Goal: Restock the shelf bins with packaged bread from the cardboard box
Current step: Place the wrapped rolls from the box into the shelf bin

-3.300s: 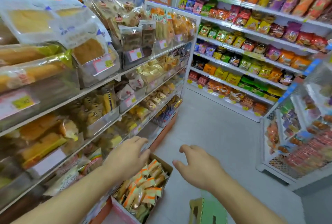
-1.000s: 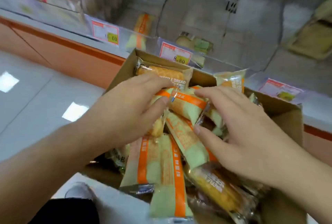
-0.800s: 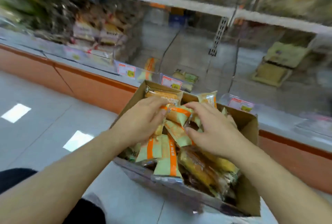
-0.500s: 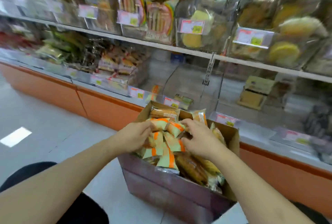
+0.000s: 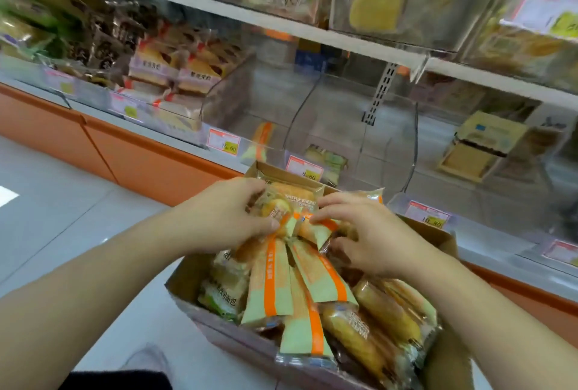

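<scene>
Head view, pick-up step: left hand [image 5: 231,214] and right hand [image 5: 366,233] pinch the gathered top ends of orange-striped bread packets [image 5: 281,277] fanned in the cardboard box [image 5: 438,239]; next, lift them toward the near-empty shelf bin [image 5: 281,108].

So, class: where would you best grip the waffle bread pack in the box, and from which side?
Grip the waffle bread pack by its raised top end, coming from above: it stands against the box far wall, other packs crowding its lower part.
</scene>
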### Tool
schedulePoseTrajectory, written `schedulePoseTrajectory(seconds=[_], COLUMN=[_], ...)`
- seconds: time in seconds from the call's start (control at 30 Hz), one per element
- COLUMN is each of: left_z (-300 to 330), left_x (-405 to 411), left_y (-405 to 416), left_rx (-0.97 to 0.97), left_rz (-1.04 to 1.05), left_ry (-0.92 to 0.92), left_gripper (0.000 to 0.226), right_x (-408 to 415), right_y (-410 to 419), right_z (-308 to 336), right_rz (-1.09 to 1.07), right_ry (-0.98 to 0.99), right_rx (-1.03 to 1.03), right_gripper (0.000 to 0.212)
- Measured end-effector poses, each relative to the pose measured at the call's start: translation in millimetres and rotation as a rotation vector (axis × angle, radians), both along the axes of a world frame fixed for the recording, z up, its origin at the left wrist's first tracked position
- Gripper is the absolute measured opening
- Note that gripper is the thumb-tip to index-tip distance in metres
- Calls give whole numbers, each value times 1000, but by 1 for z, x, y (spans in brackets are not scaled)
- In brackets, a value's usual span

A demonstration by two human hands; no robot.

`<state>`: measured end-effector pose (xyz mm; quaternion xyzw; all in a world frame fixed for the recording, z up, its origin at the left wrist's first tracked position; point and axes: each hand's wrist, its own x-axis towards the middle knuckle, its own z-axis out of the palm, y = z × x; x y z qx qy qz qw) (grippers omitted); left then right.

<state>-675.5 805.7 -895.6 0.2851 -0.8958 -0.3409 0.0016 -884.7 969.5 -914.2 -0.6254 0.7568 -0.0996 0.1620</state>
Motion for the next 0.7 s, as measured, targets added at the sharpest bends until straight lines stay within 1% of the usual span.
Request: schedulePoseTrajectory(seconds=[0.07,0.13,0.27,0.33,0.4,0.5,0.53,0.63,0.67,0.7], left_z=[-2,-2,0,-2,-2,-1,0,3,5,9], left_x=[-14,-27,-45,-54,-60,-61,-60,-47,-41,-34], left_y=[-14,-27,-43,-48,-48,-45,-43,-38,-36,-34], left_rx=[79,178,470,602,635,628,637,623,645,687], left_rz=[53,73,131,147,191,234,231,217,228,220], left_ry=[41,87,206,241,289,321,326,320,321,326], left_gripper=[25,25,22,20,10,7,12,42,45,44], right_x=[-6,-12,-24,-30,-32,-29,-26,-11,-4,3], right_y=[-5,-10,-21,-26,-30,-29,-27,-20,-18,-16], right_z=[1,0,1,3,5,15,19,34,37,40], right_rz=[7,-33,-180,-229,-301,-415,-440,-511,-536,-566], right_ry=[-76,-158,-433,-507,-593,-754,-779,-825,-850,-874], right_rx=[-44,-108,-274,-328,-378,-411,-420,-456,-466,-473], right_gripper=[41,34,23,17,15,18,20,27,29,31])
